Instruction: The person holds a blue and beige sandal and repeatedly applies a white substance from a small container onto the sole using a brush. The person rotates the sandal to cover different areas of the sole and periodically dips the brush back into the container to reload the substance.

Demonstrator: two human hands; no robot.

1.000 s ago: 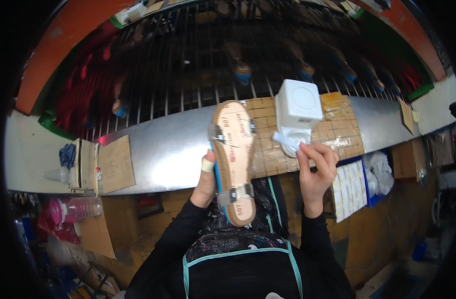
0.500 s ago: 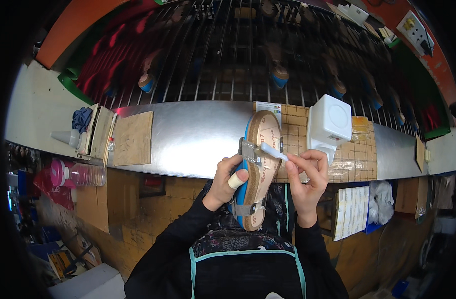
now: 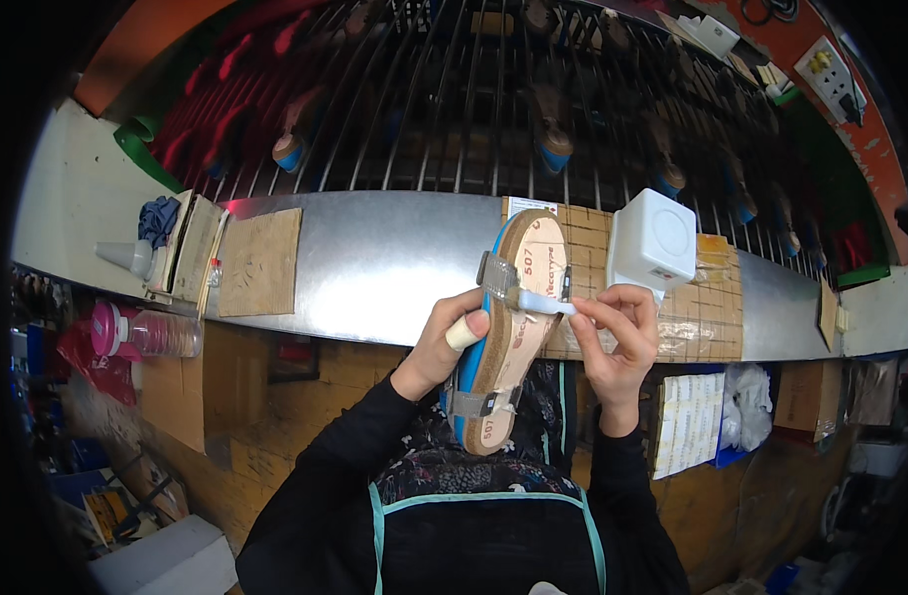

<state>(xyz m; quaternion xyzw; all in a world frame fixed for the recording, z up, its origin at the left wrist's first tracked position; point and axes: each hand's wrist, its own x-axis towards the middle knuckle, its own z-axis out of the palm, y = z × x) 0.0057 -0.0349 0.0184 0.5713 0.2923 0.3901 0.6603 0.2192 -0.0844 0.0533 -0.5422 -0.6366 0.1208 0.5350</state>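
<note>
My left hand (image 3: 444,342), its thumb wrapped in pale tape, grips a sandal sole (image 3: 520,347) by its left side. The sole has a cork rim, a pale printed bottom face, blue sides and grey straps folded over its edge near both ends. It is held nearly upright in the picture, its far end over the metal bench. Pinched in the fingertips of my right hand (image 3: 620,342) is a small brush (image 3: 547,303) with a pale translucent handle. Its brownish tip meets the sole beside the far grey strap (image 3: 498,275).
A white plastic container (image 3: 654,238) stands on a taped cardboard sheet (image 3: 707,317) to the right. Another cardboard piece (image 3: 260,263) lies left on the metal bench (image 3: 374,248). Beyond, several blue-tipped sole pieces rest on a rack of metal bars (image 3: 424,129). A pink-lidded bottle (image 3: 161,332) is at left.
The brush has swung from a slant to nearly level, its tip still at the far strap. The sole's far end has tilted slightly right, and its near end has shifted left.
</note>
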